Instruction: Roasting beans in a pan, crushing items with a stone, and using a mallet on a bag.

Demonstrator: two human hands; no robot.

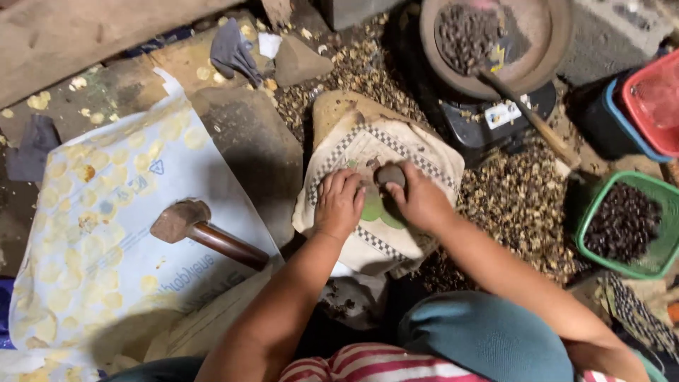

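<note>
Both hands work at the middle of a cloth-covered stone (332, 117) that sits on the ground among scattered shells. The cloth (417, 159) is pale with a checked border and a green patch near its centre. The left hand (338, 201) lies palm down on the cloth with its fingers curled together, pressing on something small beneath the fingertips; what it covers is hidden. The right hand (419, 201) sits just beside it, touching or nearly touching, and grips a small dark round stone (390, 174) between thumb and fingers at the top of the hand. That stone rests on the cloth just above and between the two hands.

Well to the left, on a white printed sack (106, 233) strewn with flat pale yellow pieces, lies a hammer (201, 230) with a brown handle, apart from both hands. At the upper right a round pan (544, 42) holds dark roasted nuts, with a wooden-handled spatula (530, 113) leaning in it. A green basket (590, 212) of dark nuts stands at the right edge, near a red basket (654, 99).
</note>
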